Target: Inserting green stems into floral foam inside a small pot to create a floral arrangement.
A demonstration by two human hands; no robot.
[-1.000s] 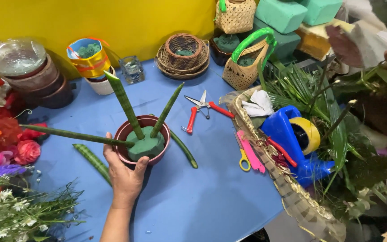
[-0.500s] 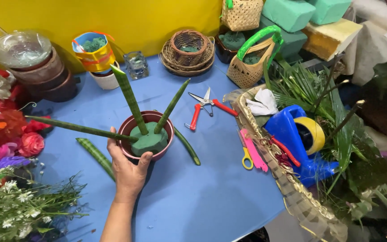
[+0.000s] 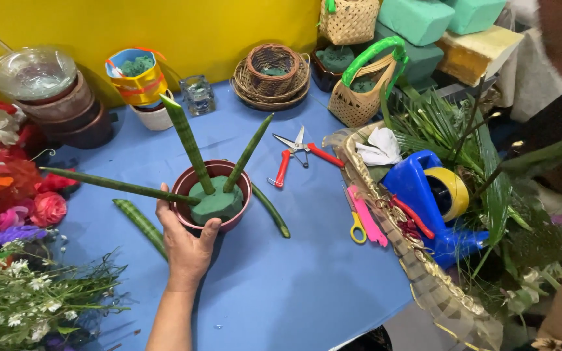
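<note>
My left hand (image 3: 187, 250) grips the near rim of a maroon pot (image 3: 232, 223) on the blue table (image 3: 281, 286). A block of green foam (image 3: 219, 203) fills the pot. Three stiff green leaf spikes stand in the foam: one upright (image 3: 187, 140), one leaning right (image 3: 248, 155), and one lying almost level to the left (image 3: 108, 184). Two loose spikes lie on the table, one left of the pot (image 3: 139, 224) and one right of it (image 3: 273, 211). My right hand is out of sight. A blurred green leaf (image 3: 548, 155) reaches in from the right edge.
Red-handled shears (image 3: 297, 156) lie behind the pot, yellow and pink scissors (image 3: 362, 218) to its right. A woven tray (image 3: 424, 279) holds a blue watering can (image 3: 417, 188) and foliage. Flowers (image 3: 8, 175) crowd the left edge, with baskets (image 3: 271, 71), bowls (image 3: 53, 97) and foam blocks (image 3: 417, 19) behind.
My left hand stays on the pot and the spikes stand as before. The view has shifted slightly, and the blurred leaf at the right edge has moved.
</note>
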